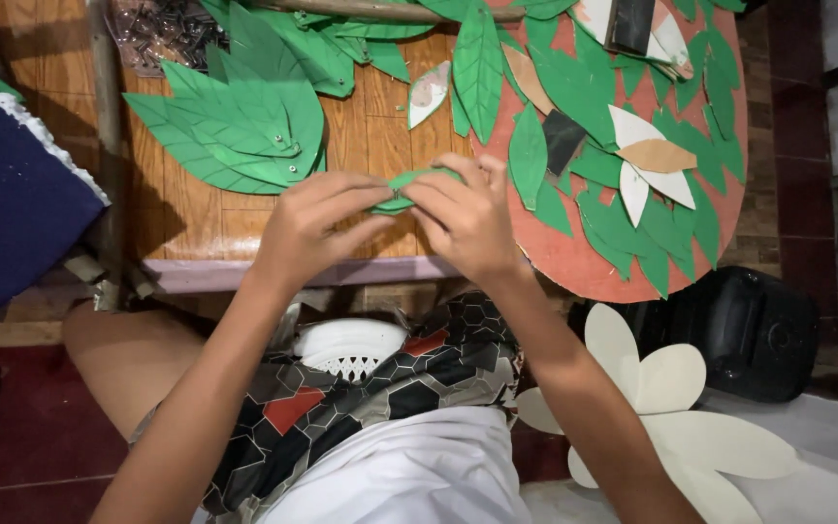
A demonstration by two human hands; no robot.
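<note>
Both of your hands meet over the wooden table (pixel 380 126); your left hand (pixel 314 225) and your right hand (pixel 467 218) pinch the two ends of one green paper leaf (pixel 409 186), and the leaf is bent in a small arch between your fingertips, just above the table's near edge. Something small and shiny seems to sit at the left end of the leaf, but it is too tiny to tell what it is; if it is sharp, it could prick your thumb, so press with care. Paper this thin can crease or rip if you pull your hands apart too hard; a hard fold would leave a line that will not go away. The leaf hangs close to the edge, so a loose pinch could let it drop into your lap. A stack of green leaves (pixel 235 121) lies just beyond your left hand, and the round red board (pixel 574 257) with glued leaves sits by your right hand; a wide elbow could knock them.
</note>
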